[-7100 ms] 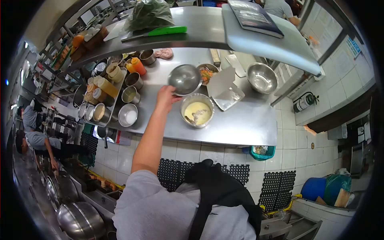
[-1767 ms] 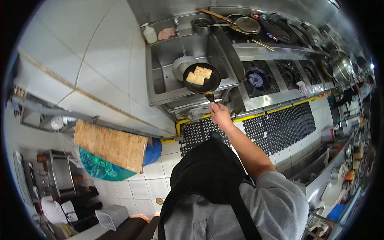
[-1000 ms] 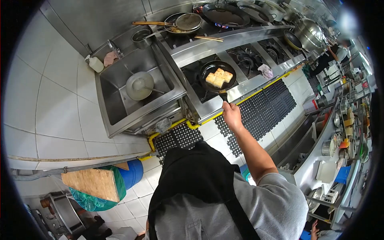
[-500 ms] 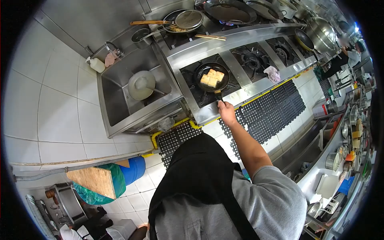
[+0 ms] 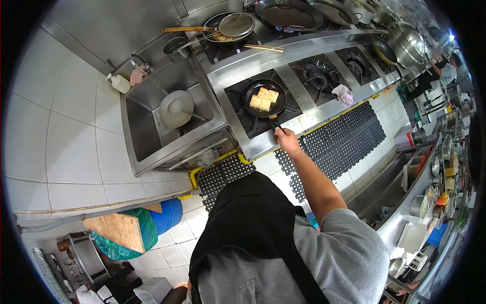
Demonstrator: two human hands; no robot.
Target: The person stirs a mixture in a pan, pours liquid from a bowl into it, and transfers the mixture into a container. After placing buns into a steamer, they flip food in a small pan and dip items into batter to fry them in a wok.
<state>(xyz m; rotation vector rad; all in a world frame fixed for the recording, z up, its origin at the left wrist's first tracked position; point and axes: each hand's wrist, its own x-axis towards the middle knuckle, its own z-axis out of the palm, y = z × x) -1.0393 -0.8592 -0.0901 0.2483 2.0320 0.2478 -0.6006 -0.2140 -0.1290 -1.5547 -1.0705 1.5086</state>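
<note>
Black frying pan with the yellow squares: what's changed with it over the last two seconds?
The black frying pan moved rightward from over the steel sink and now appears to rest on the dark front burner. The right hand kept its grip on the handle; nothing was let go. The pale yellow square pieces stayed in the pan, and the round grey metal vessel stayed in the sink.

Handle of black round frying pan (image 5: 268,112) mostly hidden in gripping right hand (image 5: 287,142), left hand out of view, far large dark wok (image 5: 288,12) cut by top edge, far-right co-worker (image 5: 441,71) blurred.
</note>
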